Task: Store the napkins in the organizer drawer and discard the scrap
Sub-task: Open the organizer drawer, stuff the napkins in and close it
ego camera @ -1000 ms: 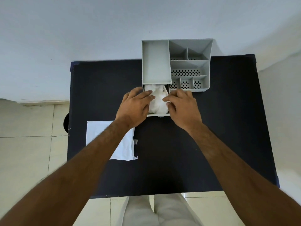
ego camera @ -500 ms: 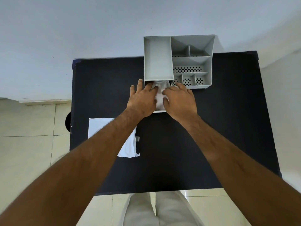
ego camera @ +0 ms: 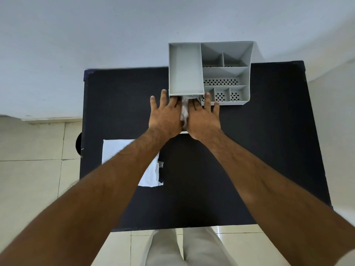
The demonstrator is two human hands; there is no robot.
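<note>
A grey desk organizer stands at the far edge of the black table. Its drawer is pulled out toward me, only the white front lip showing. White napkins lie crumpled in the drawer, seen as a narrow strip between my hands. My left hand and my right hand lie flat side by side on the napkins, fingers stretched out, the inner fingertips reaching under the organizer's body. A white sheet lies on the table's near left, partly under my left forearm.
A small torn scrap sits at the sheet's right edge. The organizer's open compartments hold nothing visible. Pale floor tiles surround the table, and a white wall rises behind it. My legs stand at the table's near edge.
Both hands have flattened and slid forward over the napkins, pressing them down and deeper into the drawer. Much less napkin shows now than a second ago.
</note>
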